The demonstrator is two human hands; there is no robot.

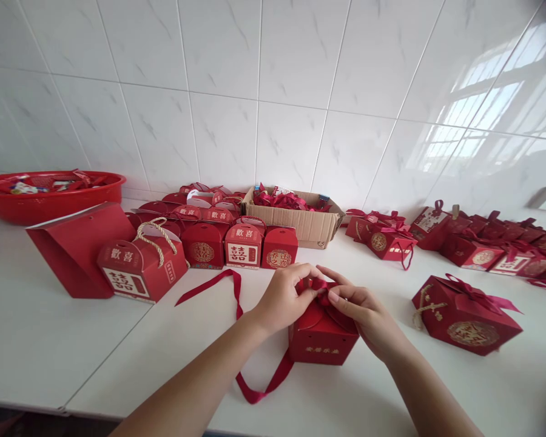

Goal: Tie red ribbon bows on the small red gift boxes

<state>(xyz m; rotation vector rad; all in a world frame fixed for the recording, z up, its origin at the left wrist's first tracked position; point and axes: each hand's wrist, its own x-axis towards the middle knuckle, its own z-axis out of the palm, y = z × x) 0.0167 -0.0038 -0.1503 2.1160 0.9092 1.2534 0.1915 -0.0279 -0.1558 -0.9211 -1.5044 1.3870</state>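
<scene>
A red gift box (323, 340) with gold characters stands upright on the white table in front of me. Over its top, both hands pinch a dark red ribbon (317, 285), which is looped there between the fingers. My left hand (284, 297) comes in from the left, thumb and fingers closed on the ribbon. On the other side my right hand (359, 306) has its thumb and index finger pressed on the same ribbon. A long tail of ribbon curls across the table to the box's left. Fingers partly hide the loop.
Rows of red boxes (203, 246) stand behind, beside a cardboard carton (300, 224) of ribbons. A red basin (73, 200) and a rope-handled box (143, 270) are at left. A bow-tied box (468, 315) sits at right, with more boxes (477, 249) behind.
</scene>
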